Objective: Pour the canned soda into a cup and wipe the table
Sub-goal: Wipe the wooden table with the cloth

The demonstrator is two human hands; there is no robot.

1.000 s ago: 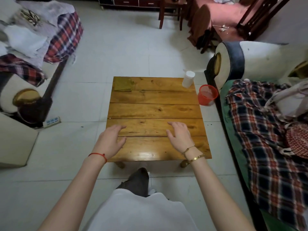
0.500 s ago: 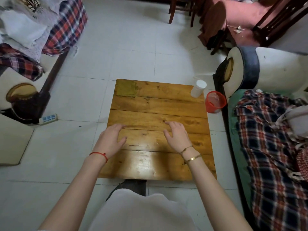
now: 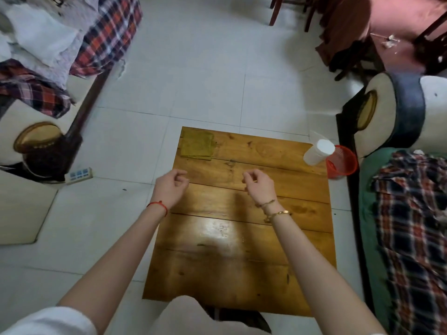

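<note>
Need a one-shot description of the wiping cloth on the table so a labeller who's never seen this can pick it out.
Start at the wooden table in the middle of the tiled floor. Go to its far left corner, diagonally away from the white cup on the far right. The cloth lies flat there: a square, olive-green rag, the only soft, flat thing on the wood, and close to the table's colour.

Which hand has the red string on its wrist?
The left hand. Its wrist has a thin red string; the right hand wears gold bracelets instead.
</note>
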